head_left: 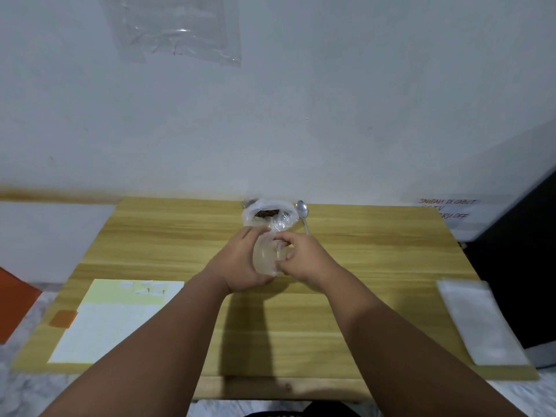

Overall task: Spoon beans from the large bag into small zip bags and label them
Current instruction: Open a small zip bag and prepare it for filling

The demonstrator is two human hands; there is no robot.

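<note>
Both forearms reach forward over the tabletop and meet at its middle. The left hand cups a clear zip bag from the left with curled fingers, and the right hand pinches its right edge. The bean bag stands open just beyond the hands, the spoon beside it beyond the right hand. A label sheet lies left of the left forearm.

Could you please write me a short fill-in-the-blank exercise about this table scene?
1. The spoon lies just to the ____ of the large bag.
2. The left hand and the right hand hold a small bag that looks ____.
3. The label sheet lies on the ____ side of the table.
Missing words: right; empty; left.
</note>
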